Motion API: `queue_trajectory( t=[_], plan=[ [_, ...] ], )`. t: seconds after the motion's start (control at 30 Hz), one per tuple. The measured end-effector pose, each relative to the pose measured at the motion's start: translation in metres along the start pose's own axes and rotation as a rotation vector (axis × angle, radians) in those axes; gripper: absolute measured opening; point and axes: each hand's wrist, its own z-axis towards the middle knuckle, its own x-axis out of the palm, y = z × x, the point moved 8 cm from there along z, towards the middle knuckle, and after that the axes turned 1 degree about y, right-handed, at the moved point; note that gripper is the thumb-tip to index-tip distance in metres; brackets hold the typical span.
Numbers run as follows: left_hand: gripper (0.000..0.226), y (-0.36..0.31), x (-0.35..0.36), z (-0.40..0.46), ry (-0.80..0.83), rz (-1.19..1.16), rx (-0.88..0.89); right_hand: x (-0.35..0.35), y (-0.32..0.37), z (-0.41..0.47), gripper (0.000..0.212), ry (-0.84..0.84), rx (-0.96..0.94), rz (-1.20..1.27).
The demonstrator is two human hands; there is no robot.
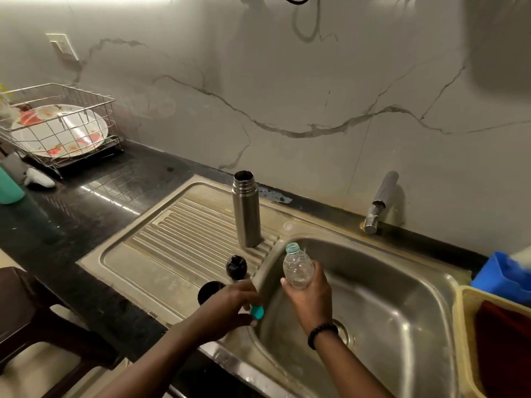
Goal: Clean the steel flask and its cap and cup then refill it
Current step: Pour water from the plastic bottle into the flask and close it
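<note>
Both hands work low in the frame's centre: the left hand [230,304] pinches a small teal bottle cap [256,311] at the sink's rim, and the right hand [311,297] grips a clear, uncapped plastic bottle [297,267] over the steel sink basin [402,311]. Just above them the steel flask [246,209] stands upright and open on the ribbed drainboard [184,228], its black cap [236,267] and black cup [208,291] nearer the left hand. Farther out, a tap [379,202] sits at centre right and a wire dish rack [61,124] with plates at upper left.

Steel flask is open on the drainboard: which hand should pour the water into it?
Right. The right hand already holds the uncapped plastic bottle just below the steel flask. The left hand is occupied with the teal bottle cap.
</note>
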Motion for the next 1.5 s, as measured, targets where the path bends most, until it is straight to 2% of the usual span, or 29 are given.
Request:
queue_trajectory(
  t=[0.13,0.23,0.3,0.43,0.53,0.6,0.7,0.77,0.83,0.93,1.1,1.2,1.3,1.4,1.5],
  plan=[
    [0.038,0.008,0.022,-0.014,0.044,0.285,0.037,0.007,0.002,-0.006,0.053,0.041,-0.002,0.000],
    [0.026,0.006,0.032,-0.020,0.081,0.411,0.136,0.013,0.004,-0.010,0.052,0.093,-0.002,0.012],
    [0.021,0.009,0.037,-0.024,0.102,0.454,0.154,0.017,0.004,-0.012,0.051,0.121,0.001,0.019],
    [0.028,0.015,0.042,-0.027,0.107,0.459,0.138,0.020,0.002,-0.014,0.052,0.162,0.008,0.028],
    [0.029,0.010,0.023,-0.023,-0.002,0.302,0.110,0.018,0.002,-0.016,0.052,0.164,0.006,0.029],
    [0.028,0.013,-0.007,-0.020,-0.231,0.164,0.040,0.015,0.001,-0.015,0.052,0.167,0.012,0.038],
    [0.043,0.043,-0.051,-0.024,-0.560,-0.163,-0.274,0.011,0.002,-0.015,0.052,0.174,0.029,0.054],
    [0.057,0.060,-0.068,-0.023,-0.669,-0.356,-0.432,0.007,0.004,-0.014,0.051,0.171,0.032,0.063],
    [0.075,0.070,-0.082,-0.012,-0.701,-0.458,-0.518,0.003,0.007,-0.012,0.050,0.165,0.029,0.079],
    [0.099,0.080,-0.099,0.017,-0.674,-0.450,-0.563,-0.004,0.011,-0.008,0.051,0.147,0.020,0.089],
    [0.116,0.089,-0.124,0.068,-0.642,-0.391,-0.562,-0.018,0.019,0.000,0.053,0.137,0.008,0.090],
    [0.110,0.089,-0.128,0.094,-0.609,-0.512,-0.497,-0.028,0.025,0.005,0.054,0.153,0.014,0.096],
    [0.090,0.090,-0.124,0.107,-0.627,-0.672,-0.428,-0.041,0.028,0.011,0.054,0.154,0.004,0.094],
    [0.071,0.091,-0.126,0.109,-0.728,-0.704,-0.372,-0.057,0.034,0.016,0.056,0.145,-0.018,0.114],
    [0.069,0.065,-0.119,0.119,-0.661,-0.728,-0.254,-0.072,0.041,0.020,0.059,0.162,-0.030,0.140]
  ],
)
